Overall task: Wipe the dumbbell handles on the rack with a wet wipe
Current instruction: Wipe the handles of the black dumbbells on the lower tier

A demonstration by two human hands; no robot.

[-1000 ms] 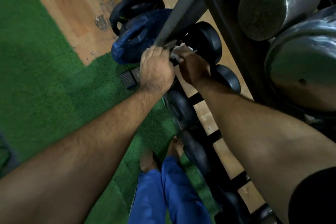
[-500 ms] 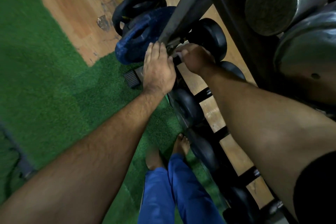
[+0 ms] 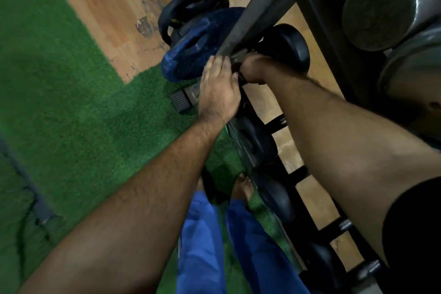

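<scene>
**Left hand flattens out while the right keeps wiping at the rack's far end**

The rack point(image 3: 260, 14) runs along the right side, steel dumbbells on its upper tier and a row of black dumbbells point(image 3: 256, 138) on the low tier, over green turf point(image 3: 71, 102) and a wooden floor point(image 3: 107, 7). Blue and black weight plates point(image 3: 191, 45) lean by the rack's far end.

Both arms reach down to the last dumbbell point(image 3: 290, 48) in the low row. A second ago the left hand point(image 3: 219, 88) was a closed fist there; now it lies flat, fingers straight and together, braced against the near end of that dumbbell and gripping nothing. The right hand point(image 3: 253, 70) stays curled around what seems to be the handle between the two black heads. The wet wipe showed as a pale scrap at the knuckles a second ago; now it is hidden, so whether the hand is clamped on it cannot be told.

The left hand appears to have gone from gripping to steadying, which suggests this handle is nearly done.
</scene>
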